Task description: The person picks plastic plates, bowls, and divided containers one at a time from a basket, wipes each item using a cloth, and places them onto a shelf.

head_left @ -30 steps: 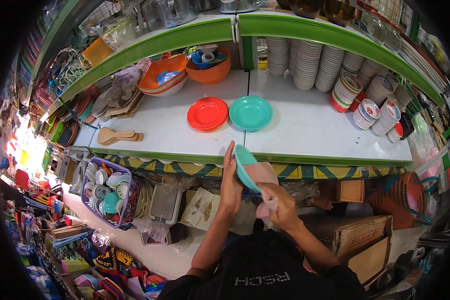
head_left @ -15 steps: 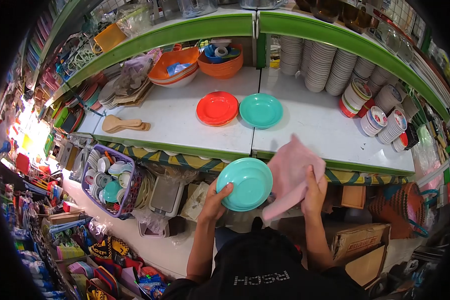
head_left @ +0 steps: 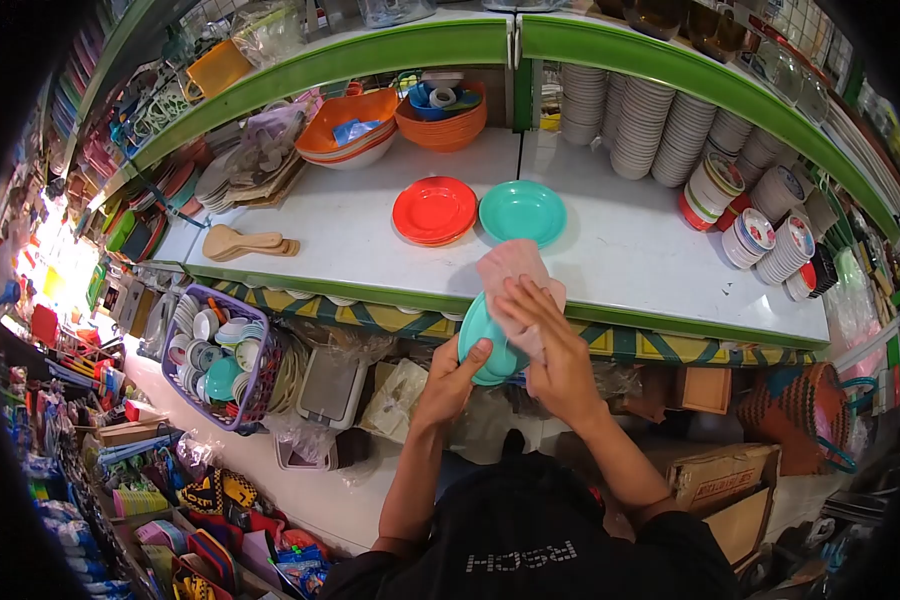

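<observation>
My left hand [head_left: 453, 382] grips the near left edge of a turquoise plate [head_left: 478, 330], thumb on top, and the plate is tilted in front of the shelf edge. With my right hand [head_left: 558, 358] I hold a pink cloth [head_left: 513, 268] against the plate's right side, fingers stretched over the cloth. Part of the plate is hidden behind the cloth and hand. On the shelf just beyond lie another turquoise plate [head_left: 523, 212] and, to its left, a stack of red plates [head_left: 434, 208].
The white shelf [head_left: 360, 235] has a green front edge. Wooden spoons [head_left: 242, 243], orange bowls [head_left: 442, 125] and stacked white bowls [head_left: 638, 130] stand on it. Below left is a purple basket [head_left: 255, 398] of dishes; a cardboard box [head_left: 720, 482] sits at lower right.
My right hand has moved left and brought the pink cloth onto the turquoise plate. My left hand has shifted slightly right and tilted the plate.
</observation>
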### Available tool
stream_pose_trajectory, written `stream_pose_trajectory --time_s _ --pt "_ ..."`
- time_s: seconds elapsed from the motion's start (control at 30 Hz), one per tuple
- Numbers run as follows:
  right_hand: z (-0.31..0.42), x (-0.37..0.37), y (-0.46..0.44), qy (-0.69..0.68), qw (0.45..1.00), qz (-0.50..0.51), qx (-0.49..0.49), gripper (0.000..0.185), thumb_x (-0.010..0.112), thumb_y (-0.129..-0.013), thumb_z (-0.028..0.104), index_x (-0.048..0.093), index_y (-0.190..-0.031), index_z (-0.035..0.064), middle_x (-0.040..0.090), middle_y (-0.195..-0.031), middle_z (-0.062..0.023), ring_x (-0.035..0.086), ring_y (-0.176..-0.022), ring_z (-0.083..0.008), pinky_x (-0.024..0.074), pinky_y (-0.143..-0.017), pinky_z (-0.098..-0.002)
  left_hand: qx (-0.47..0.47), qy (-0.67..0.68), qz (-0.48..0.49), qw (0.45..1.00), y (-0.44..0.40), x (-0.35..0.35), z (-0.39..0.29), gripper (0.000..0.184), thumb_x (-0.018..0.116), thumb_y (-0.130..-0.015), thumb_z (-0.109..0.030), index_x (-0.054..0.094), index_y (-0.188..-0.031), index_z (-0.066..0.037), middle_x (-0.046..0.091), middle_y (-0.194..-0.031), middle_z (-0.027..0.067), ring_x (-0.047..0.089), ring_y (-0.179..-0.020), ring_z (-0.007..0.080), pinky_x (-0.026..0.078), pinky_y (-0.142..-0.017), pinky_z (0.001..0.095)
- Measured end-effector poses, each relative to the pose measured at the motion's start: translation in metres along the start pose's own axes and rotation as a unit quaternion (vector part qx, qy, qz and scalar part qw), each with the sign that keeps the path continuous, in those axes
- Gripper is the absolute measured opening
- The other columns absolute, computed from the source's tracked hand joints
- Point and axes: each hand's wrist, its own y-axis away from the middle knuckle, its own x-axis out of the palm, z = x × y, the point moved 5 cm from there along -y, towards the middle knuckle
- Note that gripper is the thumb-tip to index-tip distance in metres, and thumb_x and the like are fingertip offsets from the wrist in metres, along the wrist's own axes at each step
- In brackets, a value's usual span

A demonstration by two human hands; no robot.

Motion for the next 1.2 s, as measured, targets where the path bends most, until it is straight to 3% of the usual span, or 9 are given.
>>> stream_pose_trajectory --time_s 0.17,0.3,0.4,0.6,0.9,1.03,1.17,1.2 --pt "-0.008 -0.001 0.006 -0.073 0.994 -0.051 0.068 0.055 0.044 -0.083 -0.011 0.062 -0.134 0.0008 0.056 -0.145 -0.0191 0.046 -0.143 -0.0339 0.0324 -0.119 -0.0432 0.013 0.022 0.005 1.000 0.003 0.002 0.004 0.044 0.058 -0.105 -0.027 0.054 -0.134 0.006 0.065 -0.122 0.0101 0.063 -0.108 0.0153 0.052 -0.094 0.0331" --pt "-0.006 -0.002 0.020 -0.097 0.980 -0.109 0.137 0.053 0.044 -0.087 -0.009 0.061 -0.135 0.0007 0.054 -0.148 -0.0200 0.045 -0.143 -0.0340 0.0320 -0.118 -0.0412 0.038 0.085 -0.007 0.996 0.010 -0.003 0.024 0.046 0.056 -0.106 -0.025 0.048 -0.139 0.007 0.061 -0.132 0.0148 0.062 -0.118 0.0221 0.051 -0.102 0.0389" --pt "0.003 -0.002 0.028 -0.019 0.986 -0.130 0.102 0.064 0.044 -0.080 -0.014 0.058 -0.140 0.0026 0.048 -0.152 -0.0207 0.041 -0.145 -0.0375 0.0321 -0.119 -0.0443 0.060 0.158 -0.011 0.986 0.011 0.004 0.039 0.050 0.053 -0.106 -0.023 0.041 -0.143 0.007 0.056 -0.140 0.0184 0.059 -0.127 0.0277 0.049 -0.107 0.0433" --pt "0.005 -0.006 0.032 0.001 0.985 -0.137 0.108 0.063 0.042 -0.083 -0.015 0.056 -0.143 0.0025 0.048 -0.152 -0.0224 0.043 -0.144 -0.0362 0.0325 -0.117 -0.0405 0.092 0.219 -0.010 0.971 0.010 0.015 0.044 0.053 0.050 -0.107 -0.025 0.034 -0.148 0.004 0.051 -0.146 0.0197 0.055 -0.133 0.0305 0.046 -0.111 0.0464" --pt "0.013 0.016 0.043 -0.031 0.993 -0.078 0.083 0.073 0.046 -0.076 -0.016 0.049 -0.147 0.0015 0.041 -0.154 -0.0269 0.039 -0.145 -0.0390 0.0362 -0.117 -0.0445 0.151 0.211 -0.132 0.957 -0.005 0.010 0.013 0.059 0.042 -0.109 -0.039 0.030 -0.151 0.000 0.047 -0.149 0.0189 0.050 -0.136 0.0318 0.042 -0.115 0.0475" --pt "0.016 0.041 0.054 -0.043 0.997 -0.003 0.065 0.075 0.049 -0.076 -0.016 0.048 -0.148 0.0017 0.040 -0.154 -0.0273 0.041 -0.143 -0.0390 0.0390 -0.115 -0.0446 0.078 0.235 -0.157 0.956 -0.010 -0.010 0.028 0.062 0.039 -0.109 -0.046 0.034 -0.149 0.001 0.048 -0.148 0.0200 0.051 -0.136 0.0312 0.043 -0.113 0.0466" --pt "0.008 0.048 0.058 -0.224 0.965 0.044 0.132 0.060 0.050 -0.082 -0.013 0.052 -0.142 -0.0032 0.044 -0.152 -0.0270 0.044 -0.142 -0.0363 0.0405 -0.113 -0.0410 0.095 0.167 -0.171 0.966 -0.013 -0.021 0.021 0.056 0.048 -0.107 -0.039 0.040 -0.145 0.002 0.054 -0.141 0.0198 0.059 -0.125 0.0304 0.049 -0.106 0.0451" --pt "0.001 0.045 0.059 -0.249 0.960 0.008 0.130 0.043 0.054 -0.092 -0.005 0.057 -0.135 -0.0057 0.060 -0.140 -0.0206 0.060 -0.130 -0.0274 0.0466 -0.105 -0.0345 0.113 0.166 -0.186 0.962 -0.014 -0.020 0.019 0.056 0.049 -0.107 -0.039 0.040 -0.144 0.003 0.055 -0.140 0.0198 0.060 -0.124 0.0302 0.049 -0.106 0.0446"
